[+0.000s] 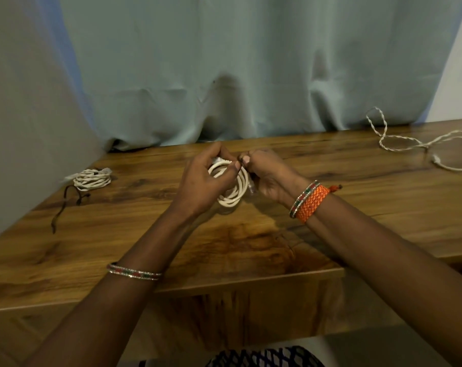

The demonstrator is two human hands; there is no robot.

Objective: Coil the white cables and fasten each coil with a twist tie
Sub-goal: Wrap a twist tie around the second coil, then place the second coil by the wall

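Hands meet above the brown wooden counter (pixel 251 242): left hand (pixel 202 184) curled round the smooth white coiled cable (pixel 231 201), springy and probably best clamped across its gathered loops, while right hand (pixel 267 172) pinches a thin dark twist tie (pixel 241 159) at its top.

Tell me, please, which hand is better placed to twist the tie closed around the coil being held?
Probably the right hand: its fingertips already pinch the dark twist tie at the coil's top, while the left hand grips the white coil, steadying it.
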